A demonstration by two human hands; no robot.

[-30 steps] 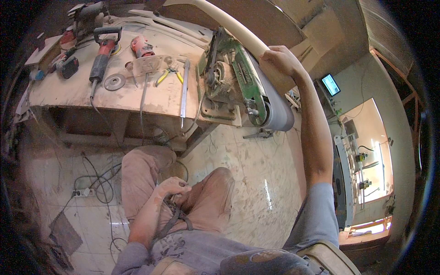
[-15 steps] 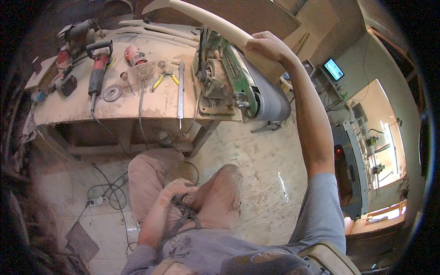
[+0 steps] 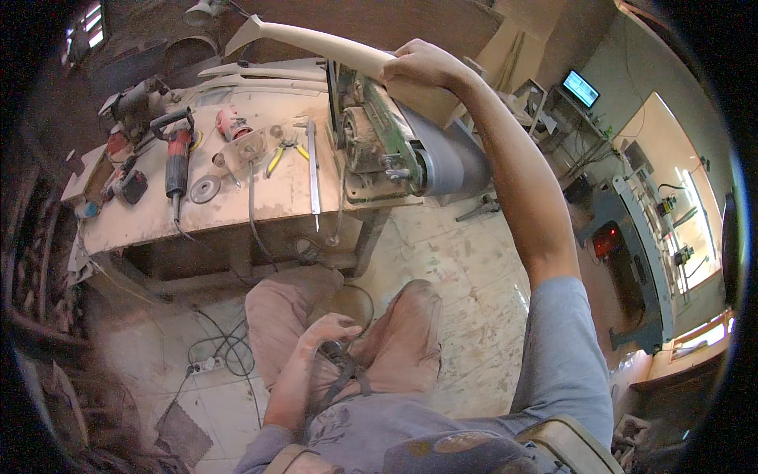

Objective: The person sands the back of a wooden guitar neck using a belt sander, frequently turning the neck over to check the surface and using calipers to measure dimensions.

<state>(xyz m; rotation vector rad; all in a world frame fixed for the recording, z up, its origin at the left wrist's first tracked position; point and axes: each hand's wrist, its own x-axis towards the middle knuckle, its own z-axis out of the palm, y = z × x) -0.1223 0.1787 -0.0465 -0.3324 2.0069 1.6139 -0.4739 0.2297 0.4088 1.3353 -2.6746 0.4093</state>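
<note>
My right hand [image 3: 414, 65] grips a long, pale curved wooden piece [image 3: 332, 46] with a forked far tip, held up over the green belt sander [image 3: 375, 130] and its grey belt [image 3: 450, 162]. My left hand [image 3: 332, 329] rests low at my lap between my knees, fingers curled in; whether they hold anything is hidden. On the workbench [image 3: 126, 221] left of the sander lie a red-and-black polisher [image 3: 175, 162], a red power tool [image 3: 235, 126], a cordless tool [image 3: 126, 186], yellow-handled pliers [image 3: 278, 156], a long metal caliper [image 3: 313, 178] and a round disc [image 3: 205, 189].
Long wooden pieces [image 3: 264, 73] lie along the bench's back. Cables and a power strip [image 3: 205, 365] are on the tiled floor below. At the right stand a monitor [image 3: 581, 87] and a grey machine [image 3: 639, 261] before a bright opening.
My right hand and the wooden piece have risen and shifted left, with more of the piece's forked tip in view. The whole view has swung slightly, and my left hand remains at my lap.
</note>
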